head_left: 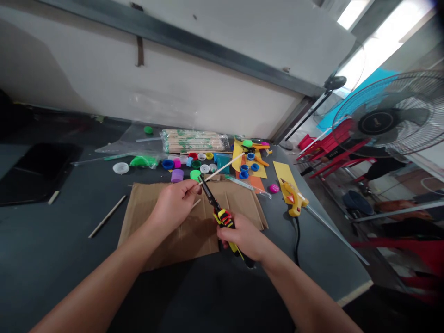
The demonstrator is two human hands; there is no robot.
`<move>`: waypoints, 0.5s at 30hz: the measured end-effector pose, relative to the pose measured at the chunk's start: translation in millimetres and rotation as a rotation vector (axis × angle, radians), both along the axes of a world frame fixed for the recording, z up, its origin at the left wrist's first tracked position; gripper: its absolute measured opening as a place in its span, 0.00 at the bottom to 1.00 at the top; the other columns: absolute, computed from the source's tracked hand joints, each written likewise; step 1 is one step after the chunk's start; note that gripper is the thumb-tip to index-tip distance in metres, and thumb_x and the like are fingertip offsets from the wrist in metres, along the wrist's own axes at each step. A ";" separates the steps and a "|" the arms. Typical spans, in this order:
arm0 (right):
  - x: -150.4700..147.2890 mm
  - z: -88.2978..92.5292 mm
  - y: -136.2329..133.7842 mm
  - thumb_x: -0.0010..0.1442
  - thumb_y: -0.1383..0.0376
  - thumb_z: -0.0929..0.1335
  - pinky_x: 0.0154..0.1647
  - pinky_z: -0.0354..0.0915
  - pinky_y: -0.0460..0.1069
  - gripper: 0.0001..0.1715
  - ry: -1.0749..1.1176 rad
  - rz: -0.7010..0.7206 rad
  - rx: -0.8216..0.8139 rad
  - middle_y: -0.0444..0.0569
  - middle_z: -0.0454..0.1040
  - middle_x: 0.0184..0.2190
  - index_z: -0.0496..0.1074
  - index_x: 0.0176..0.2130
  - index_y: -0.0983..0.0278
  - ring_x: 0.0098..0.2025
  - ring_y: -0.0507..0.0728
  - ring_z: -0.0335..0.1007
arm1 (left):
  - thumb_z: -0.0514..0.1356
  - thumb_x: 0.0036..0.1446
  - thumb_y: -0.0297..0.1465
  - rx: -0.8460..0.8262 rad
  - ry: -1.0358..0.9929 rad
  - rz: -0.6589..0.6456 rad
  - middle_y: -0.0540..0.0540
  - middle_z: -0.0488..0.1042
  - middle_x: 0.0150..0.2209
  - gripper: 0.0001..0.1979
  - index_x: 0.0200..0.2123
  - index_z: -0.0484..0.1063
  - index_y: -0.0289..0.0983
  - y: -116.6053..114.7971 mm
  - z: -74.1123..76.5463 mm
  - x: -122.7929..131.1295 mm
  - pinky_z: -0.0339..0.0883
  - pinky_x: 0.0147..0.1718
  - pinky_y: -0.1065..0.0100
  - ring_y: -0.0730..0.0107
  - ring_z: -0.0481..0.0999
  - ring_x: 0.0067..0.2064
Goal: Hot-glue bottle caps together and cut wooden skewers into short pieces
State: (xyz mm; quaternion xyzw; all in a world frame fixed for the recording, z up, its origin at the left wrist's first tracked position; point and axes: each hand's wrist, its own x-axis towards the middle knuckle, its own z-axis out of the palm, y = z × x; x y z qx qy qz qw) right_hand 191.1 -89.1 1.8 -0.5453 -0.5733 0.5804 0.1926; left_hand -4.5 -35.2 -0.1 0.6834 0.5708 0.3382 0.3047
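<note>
Two bare forearms reached in from the bottom corners of the head view and angled toward each other. The left forearm (104,273) rose to a slightly bent left wrist (150,223), and the left hand (172,205) sat higher, its back upward, its fingertips (189,187) pinched forward against the thumb. The right forearm (298,291) ended in a right hand (242,236) that lay lower, its fingers (227,237) curled closed in a firm grip. The two hands stayed near, not touching.
</note>
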 end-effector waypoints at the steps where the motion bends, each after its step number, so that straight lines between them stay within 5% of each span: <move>1: -0.3 -0.1 0.2 0.50 0.69 0.63 0.24 0.58 0.45 0.10 -0.010 0.003 0.013 0.40 0.65 0.22 0.65 0.36 0.63 0.23 0.50 0.63 | 0.51 0.59 0.34 -0.003 -0.015 0.002 0.54 0.60 0.18 0.14 0.23 0.65 0.38 0.1 -0.3 0.2 0.50 0.24 0.71 0.73 0.60 0.23; 8: -3.7 4.1 -0.1 0.50 0.71 0.63 0.26 0.57 0.44 0.10 -0.105 0.045 0.149 0.41 0.65 0.25 0.64 0.35 0.63 0.25 0.49 0.61 | 0.51 0.60 0.36 -0.056 -0.143 0.015 0.55 0.58 0.18 0.13 0.26 0.65 0.38 -0.7 -2.5 4.7 0.50 0.23 0.71 0.73 0.58 0.23; 15: -2.3 9.1 1.3 0.50 0.72 0.62 0.28 0.58 0.44 0.11 -0.110 0.104 0.164 0.40 0.65 0.25 0.65 0.36 0.62 0.24 0.49 0.61 | 0.51 0.60 0.37 -0.128 -0.283 -0.112 0.55 0.57 0.18 0.13 0.26 0.66 0.38 5.1 -5.3 -3.5 0.49 0.22 0.71 0.74 0.56 0.22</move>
